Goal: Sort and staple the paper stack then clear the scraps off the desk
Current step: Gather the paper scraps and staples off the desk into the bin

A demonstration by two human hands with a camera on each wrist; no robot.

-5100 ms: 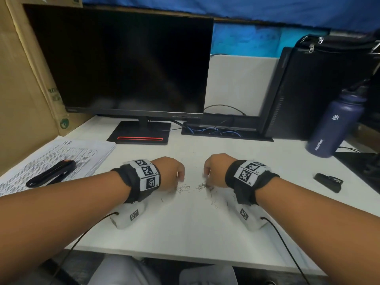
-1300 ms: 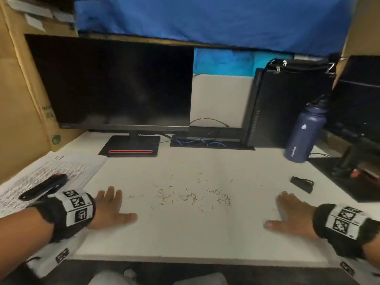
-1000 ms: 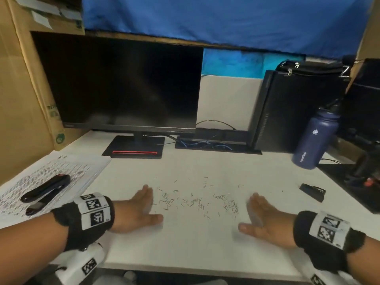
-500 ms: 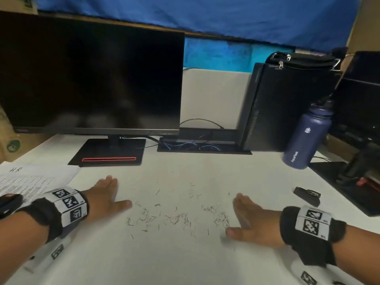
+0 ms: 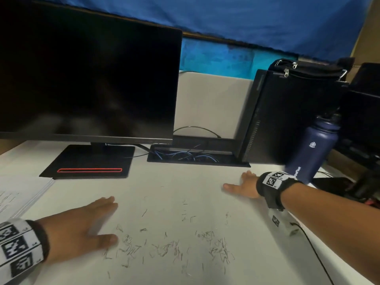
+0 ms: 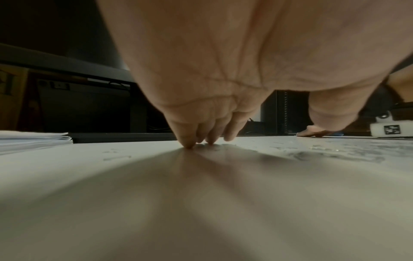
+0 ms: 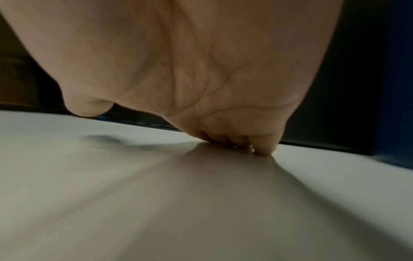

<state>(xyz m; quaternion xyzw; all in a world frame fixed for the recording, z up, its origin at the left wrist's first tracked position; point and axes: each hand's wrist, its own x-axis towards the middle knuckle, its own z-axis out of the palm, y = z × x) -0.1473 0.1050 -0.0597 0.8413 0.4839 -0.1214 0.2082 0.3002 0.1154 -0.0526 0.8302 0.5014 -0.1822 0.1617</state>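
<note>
Only overhead: staples (image 5: 168,246) (between hands)

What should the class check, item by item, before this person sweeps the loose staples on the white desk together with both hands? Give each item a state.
1. Left hand free, no grip on anything: ok, fingers straight, flat on the white desk.
2. Right hand free: ok, flat on the desk, fingertips touching it.
3. Small bent metal staples lie between the hands: not ok, the right hand sits beyond and to the right of most of them.
4. Staples gathered in one pile: not ok, scattered.
5. White printed paper stack away from the scraps: ok, at the left edge.
6. Dark blue metal water bottle out of the sweep path: ok, behind the right wrist.
</note>
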